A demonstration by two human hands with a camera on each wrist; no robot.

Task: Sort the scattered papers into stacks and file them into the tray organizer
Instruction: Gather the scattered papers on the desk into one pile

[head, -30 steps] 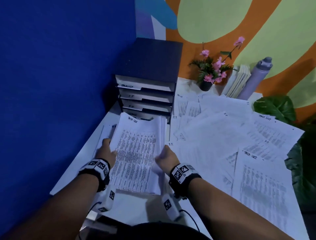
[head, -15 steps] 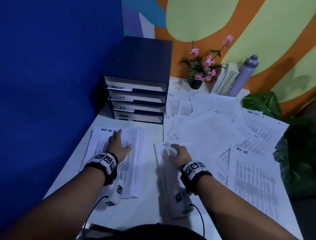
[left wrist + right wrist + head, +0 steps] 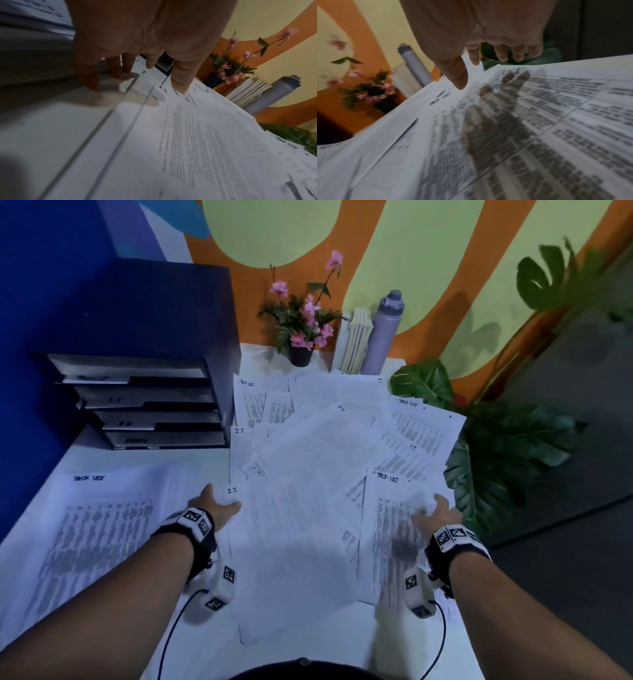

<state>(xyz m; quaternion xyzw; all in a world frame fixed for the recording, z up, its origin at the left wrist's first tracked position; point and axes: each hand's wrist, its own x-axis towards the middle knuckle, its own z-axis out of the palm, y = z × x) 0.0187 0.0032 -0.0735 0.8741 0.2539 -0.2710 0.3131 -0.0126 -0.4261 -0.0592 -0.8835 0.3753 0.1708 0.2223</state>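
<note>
A squared stack of Task List papers (image 3: 96, 529) lies on the white table at the left. Loose sheets marked I.T. and Task List fan out across the middle and right. My left hand (image 3: 219, 503) is at the top left corner of a large I.T. sheet (image 3: 291, 535), thumb (image 3: 180, 83) on the paper, fingers straight past its edge. My right hand (image 3: 433, 513) hovers with spread fingers over a Task List sheet (image 3: 390, 546) near the table's right edge, throwing a shadow on it (image 3: 496, 121). The dark tray organizer (image 3: 154, 309) stands at the back left with labelled trays.
A pot of pink flowers (image 3: 301, 337), upright books (image 3: 356, 340) and a purple bottle (image 3: 383, 333) line the back wall. Big green plant leaves (image 3: 496, 460) crowd the table's right edge. A blue wall closes the left side.
The Task List stack was set down at the left. My left hand left it and moved right to the I.T. sheet's corner. My right hand moved from the I.T. sheet to the Task List sheet.
</note>
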